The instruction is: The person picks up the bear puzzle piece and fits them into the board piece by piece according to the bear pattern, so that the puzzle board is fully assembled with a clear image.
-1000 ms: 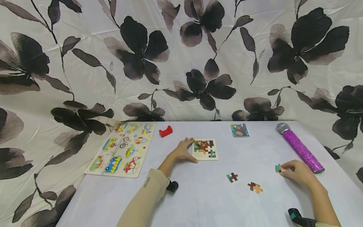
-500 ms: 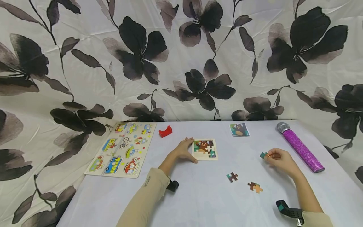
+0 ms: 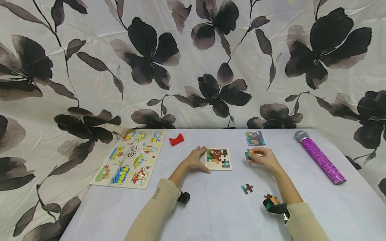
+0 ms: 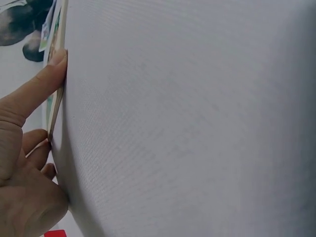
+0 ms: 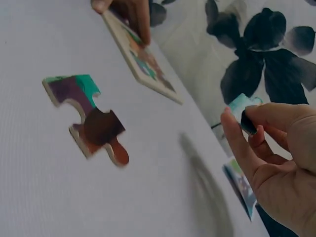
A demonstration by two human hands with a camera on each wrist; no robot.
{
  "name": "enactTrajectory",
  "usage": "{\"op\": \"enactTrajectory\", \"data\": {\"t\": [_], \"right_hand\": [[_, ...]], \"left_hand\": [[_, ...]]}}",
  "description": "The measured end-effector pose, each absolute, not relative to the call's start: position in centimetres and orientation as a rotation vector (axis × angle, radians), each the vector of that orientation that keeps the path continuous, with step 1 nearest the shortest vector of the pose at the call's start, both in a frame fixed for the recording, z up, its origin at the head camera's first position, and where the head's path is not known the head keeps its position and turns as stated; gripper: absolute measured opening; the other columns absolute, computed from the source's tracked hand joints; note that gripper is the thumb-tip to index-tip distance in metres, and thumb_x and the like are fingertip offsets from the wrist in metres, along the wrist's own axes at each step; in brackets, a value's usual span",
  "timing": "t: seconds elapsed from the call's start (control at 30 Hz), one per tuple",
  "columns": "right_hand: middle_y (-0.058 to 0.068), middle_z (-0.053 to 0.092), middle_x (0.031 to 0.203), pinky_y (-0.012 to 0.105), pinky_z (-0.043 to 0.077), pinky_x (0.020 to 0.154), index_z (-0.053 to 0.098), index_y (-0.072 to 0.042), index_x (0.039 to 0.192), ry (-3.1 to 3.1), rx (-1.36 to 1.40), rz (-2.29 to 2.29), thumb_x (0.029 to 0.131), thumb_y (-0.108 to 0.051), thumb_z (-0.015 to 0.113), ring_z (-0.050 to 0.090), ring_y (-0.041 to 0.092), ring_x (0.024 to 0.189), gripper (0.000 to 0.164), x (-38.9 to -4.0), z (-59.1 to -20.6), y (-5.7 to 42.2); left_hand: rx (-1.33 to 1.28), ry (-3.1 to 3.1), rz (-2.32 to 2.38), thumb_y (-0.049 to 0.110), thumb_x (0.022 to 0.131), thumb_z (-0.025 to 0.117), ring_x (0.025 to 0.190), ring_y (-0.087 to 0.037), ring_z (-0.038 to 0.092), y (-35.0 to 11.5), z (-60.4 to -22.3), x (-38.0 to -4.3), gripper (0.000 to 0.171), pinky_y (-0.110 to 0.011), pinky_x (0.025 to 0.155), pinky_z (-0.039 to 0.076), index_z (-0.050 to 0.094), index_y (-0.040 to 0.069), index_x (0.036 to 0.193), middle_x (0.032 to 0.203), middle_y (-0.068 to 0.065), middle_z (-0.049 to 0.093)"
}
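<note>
My left hand [image 3: 194,160] holds the wooden jigsaw board [image 3: 227,158] by its left side, thumb at the near edge and fingers at the far corner. Part of a bear picture fills the board, with bare wood at the lower left. To the board's right, my right hand [image 3: 266,159] pinches a teal and orange puzzle piece [image 5: 242,105] between thumb and fingers, above the table. A brown, purple and green piece [image 3: 247,188] lies in front of the board. Farther right, another brown and orange piece [image 3: 272,198] is partly hidden by the right wrist's strap.
A bear picture card [image 3: 255,138] lies behind my right hand. The pink glitter microphone [image 3: 322,160] rests at the right. At the left is a vehicle puzzle board [image 3: 129,160], with a small red object [image 3: 176,139] beside it. Floral cloth hangs behind the white table.
My right hand has carried the pinched piece leftward and away from me, from near the microphone to beside the board. The left hand has stayed on the board.
</note>
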State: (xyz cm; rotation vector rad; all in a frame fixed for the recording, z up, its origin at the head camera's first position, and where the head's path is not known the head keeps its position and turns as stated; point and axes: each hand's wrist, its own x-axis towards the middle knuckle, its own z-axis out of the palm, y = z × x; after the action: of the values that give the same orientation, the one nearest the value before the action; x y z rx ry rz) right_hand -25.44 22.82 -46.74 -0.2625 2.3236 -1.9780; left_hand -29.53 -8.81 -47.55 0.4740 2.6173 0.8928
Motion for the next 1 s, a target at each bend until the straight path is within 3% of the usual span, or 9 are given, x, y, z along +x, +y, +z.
{"op": "enactTrajectory", "data": {"t": [0.17,0.37,0.6,0.73,0.87,1.0], "right_hand": [[0.021,0.057,0.104,0.019,0.054,0.072,0.05,0.021,0.12,2.352,-0.34,-1.999,0.085,0.006,0.061,0.062,0.001,0.079,0.04,-26.3,-46.8,21.1],[0.032,0.05,0.112,0.019,0.054,0.072,0.048,0.017,0.127,2.339,-0.398,-2.0,0.085,0.009,0.055,0.062,0.002,0.077,0.043,-27.1,-46.6,19.6],[0.033,0.053,0.108,0.019,0.053,0.071,0.045,0.016,0.129,2.374,-0.501,-1.969,0.087,0.009,0.053,0.061,0.007,0.077,0.044,-27.6,-46.8,18.5],[0.029,0.061,0.106,0.019,0.053,0.073,0.049,0.014,0.127,2.399,-0.387,-1.99,0.087,0.003,0.06,0.063,0.003,0.078,0.043,-27.7,-46.8,17.7],[0.021,0.067,0.102,0.021,0.054,0.071,0.056,0.013,0.119,2.411,-0.227,-2.035,0.086,-0.003,0.065,0.067,0.009,0.078,0.038,-27.9,-46.7,17.0],[0.023,0.067,0.099,0.021,0.055,0.07,0.059,0.013,0.115,2.431,-0.224,-2.058,0.087,-0.004,0.065,0.067,0.013,0.077,0.034,-28.0,-46.8,16.7]], "left_hand": [[0.478,2.614,0.903,0.031,0.063,0.087,0.144,-0.031,0.01,-8.8,-47.6,-29.5,0.103,-0.053,0.113,0.016,0.032,0.008,0.147,0.155,-0.007,0.024],[0.481,2.623,0.911,0.03,0.063,0.088,0.144,-0.031,0.01,-8.8,-47.6,-29.6,0.103,-0.053,0.113,0.016,0.033,0.006,0.146,0.154,-0.008,0.025],[0.475,2.618,0.909,0.031,0.063,0.088,0.144,-0.031,0.01,-8.9,-47.6,-29.5,0.103,-0.053,0.113,0.016,0.032,0.007,0.147,0.155,-0.008,0.024],[0.473,2.617,0.909,0.03,0.063,0.088,0.144,-0.031,0.01,-8.9,-47.6,-29.4,0.103,-0.052,0.113,0.015,0.032,0.007,0.147,0.155,-0.008,0.024],[0.465,2.616,0.911,0.03,0.063,0.088,0.144,-0.032,0.009,-8.9,-47.5,-29.3,0.103,-0.053,0.113,0.015,0.032,0.007,0.147,0.155,-0.008,0.024],[0.465,2.614,0.905,0.03,0.064,0.087,0.144,-0.032,0.009,-8.9,-47.5,-29.3,0.103,-0.053,0.113,0.015,0.031,0.008,0.147,0.155,-0.007,0.023]]}}
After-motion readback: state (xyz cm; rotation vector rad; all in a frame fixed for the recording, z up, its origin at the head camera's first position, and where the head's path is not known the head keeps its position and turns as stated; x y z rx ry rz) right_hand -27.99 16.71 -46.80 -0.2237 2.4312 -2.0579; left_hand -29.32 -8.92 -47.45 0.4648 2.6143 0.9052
